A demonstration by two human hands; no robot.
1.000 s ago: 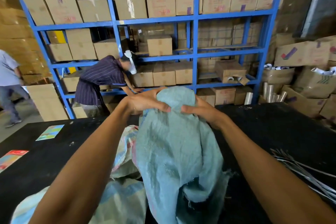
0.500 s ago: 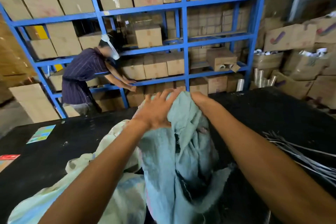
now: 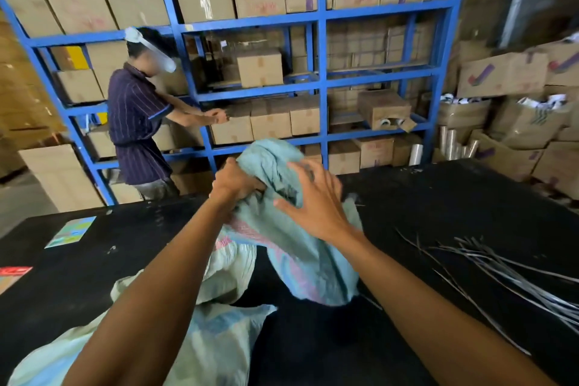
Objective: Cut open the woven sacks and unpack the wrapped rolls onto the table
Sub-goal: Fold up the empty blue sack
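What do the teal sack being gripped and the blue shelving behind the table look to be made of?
Teal sack: likely woven plastic, matte; coarse weave and frayed edge show. Blue shelving: probably painted metal, judging by its thin straight beams and even blue coat.

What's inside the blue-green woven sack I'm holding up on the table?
Nothing of its contents shows. The blue-green woven sack is bunched in the left hand, the right hand spread over it; the fabric covers whatever is inside.

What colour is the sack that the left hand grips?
Pale teal sack, pink stripes near its fold; left hand grips it. Head view.
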